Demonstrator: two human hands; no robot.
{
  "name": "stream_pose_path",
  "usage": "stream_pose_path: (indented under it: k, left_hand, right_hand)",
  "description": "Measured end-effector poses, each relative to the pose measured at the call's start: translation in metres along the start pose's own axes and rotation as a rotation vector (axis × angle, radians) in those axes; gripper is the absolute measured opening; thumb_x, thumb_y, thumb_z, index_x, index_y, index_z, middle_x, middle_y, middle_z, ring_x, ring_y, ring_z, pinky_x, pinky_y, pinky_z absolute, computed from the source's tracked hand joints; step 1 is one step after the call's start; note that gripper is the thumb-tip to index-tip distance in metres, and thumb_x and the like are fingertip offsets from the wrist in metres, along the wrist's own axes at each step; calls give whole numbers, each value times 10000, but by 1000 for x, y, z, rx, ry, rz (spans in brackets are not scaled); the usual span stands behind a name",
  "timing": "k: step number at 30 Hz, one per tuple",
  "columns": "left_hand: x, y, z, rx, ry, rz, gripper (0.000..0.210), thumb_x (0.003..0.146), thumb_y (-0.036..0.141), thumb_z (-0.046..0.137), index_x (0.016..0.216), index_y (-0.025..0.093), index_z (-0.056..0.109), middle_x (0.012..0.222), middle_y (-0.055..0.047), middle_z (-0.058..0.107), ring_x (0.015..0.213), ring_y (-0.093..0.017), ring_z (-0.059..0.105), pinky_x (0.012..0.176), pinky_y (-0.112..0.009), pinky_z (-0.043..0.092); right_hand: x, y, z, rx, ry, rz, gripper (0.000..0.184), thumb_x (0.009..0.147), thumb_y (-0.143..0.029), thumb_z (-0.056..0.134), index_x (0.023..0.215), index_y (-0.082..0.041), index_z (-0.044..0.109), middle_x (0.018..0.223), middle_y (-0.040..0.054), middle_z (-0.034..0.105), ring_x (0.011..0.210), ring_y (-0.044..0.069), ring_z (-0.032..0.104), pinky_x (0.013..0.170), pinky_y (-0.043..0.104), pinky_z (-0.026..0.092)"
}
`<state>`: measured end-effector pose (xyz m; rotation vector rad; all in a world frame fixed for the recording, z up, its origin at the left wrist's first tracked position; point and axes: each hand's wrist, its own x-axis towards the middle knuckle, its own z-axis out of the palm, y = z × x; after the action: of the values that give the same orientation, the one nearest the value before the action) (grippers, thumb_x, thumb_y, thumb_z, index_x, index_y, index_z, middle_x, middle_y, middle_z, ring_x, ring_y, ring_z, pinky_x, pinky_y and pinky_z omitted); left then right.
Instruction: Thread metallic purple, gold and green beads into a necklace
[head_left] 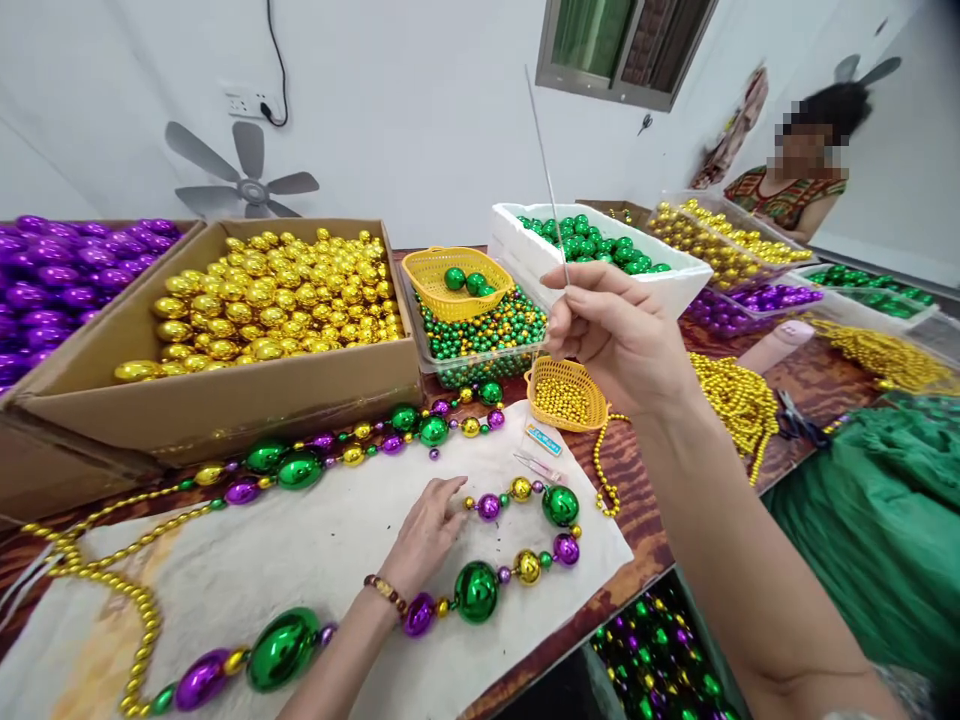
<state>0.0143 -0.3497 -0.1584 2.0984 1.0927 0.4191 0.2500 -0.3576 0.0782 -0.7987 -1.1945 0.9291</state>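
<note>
My right hand [622, 325] is raised above the table, thumb and fingers pinched on a long thin metal needle [546, 160] that points up. Low over the white cloth is my left hand [427, 525], its fingers loosely stretched beside the end of a bead garland [477, 592]. This strand of green, purple and gold balls loops round to the right and passes under my left forearm. Further back, another length of the garland [352, 455] lies across the cloth. Whether a thread hangs from the needle, I cannot make out.
Cardboard boxes hold gold balls [277, 300] and purple balls [52, 280]. A yellow basket [457, 300] sits on a tub of small beads; another basket [568, 420] holds gold beads. Behind stands a white foam box [600, 270]. Tweezers [536, 465] lie nearby. A person [802, 180] sits back right.
</note>
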Motion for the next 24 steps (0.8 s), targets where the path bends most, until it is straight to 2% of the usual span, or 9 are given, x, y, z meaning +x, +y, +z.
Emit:
stream_pose_path:
  k: [2, 4, 6, 9, 13, 19, 24]
  left_hand:
    - [5, 3, 6, 147, -19, 65, 477, 882, 276, 520, 1357, 268, 477, 1225, -70, 531, 976, -205, 589, 896, -358, 473]
    - [11, 9, 12, 302, -48, 121, 489, 864, 280, 555, 1348, 308, 491, 1195, -61, 530, 1058, -238, 541, 922, -371, 452]
    - [18, 15, 17, 390, -103, 150, 464, 873, 271, 545, 1331, 337, 508, 1127, -52, 543, 1053, -241, 530, 907, -361, 448]
    - [26, 22, 23, 426, -197, 166, 467, 892, 249, 505, 1343, 371, 485, 1080, -40, 538, 1000, -218, 552, 849, -322, 458]
    - [32, 28, 29, 442, -248, 191, 481, 908, 263, 484, 1373, 377, 452, 1085, -42, 535, 979, -214, 569, 835, -317, 460]
    - [34, 33, 35, 500, -248, 143, 532, 906, 278, 478, 1425, 346, 383, 1123, -56, 550, 995, -227, 588, 817, -327, 478]
    - [28, 31, 34, 474, -206, 52, 533, 926, 319, 452, 1449, 303, 352, 1281, -101, 537, 1138, -260, 574, 907, -361, 471]
  right_hand:
    - [1, 6, -3, 15, -2, 13, 117, 855, -235, 608, 930, -219, 697, 680, -33, 648, 563, 90, 621, 510, 210, 491]
    - [0, 10, -8, 19, 12, 28, 115, 860, -243, 607, 928, -224, 699, 670, -38, 640, 552, 84, 615, 499, 204, 481]
    - [-2, 12, -16, 21, 27, 36, 112, 862, -250, 608, 919, -224, 701, 661, -41, 633, 540, 81, 609, 484, 200, 471]
    - [-6, 14, -29, 22, 61, 25, 112, 863, -243, 606, 910, -220, 706, 650, -42, 630, 532, 77, 603, 483, 194, 468]
    - [-10, 14, -47, 30, 104, 17, 115, 861, -219, 605, 906, -207, 711, 645, -41, 630, 521, 71, 599, 476, 188, 458]
    - [-18, 17, -62, 20, 141, 34, 111, 851, -236, 623, 905, -205, 714, 638, -33, 632, 512, 82, 589, 473, 197, 461]
    - [-21, 7, -56, 2, 157, -4, 109, 856, -236, 622, 905, -211, 716, 635, -23, 637, 523, 94, 584, 504, 214, 478]
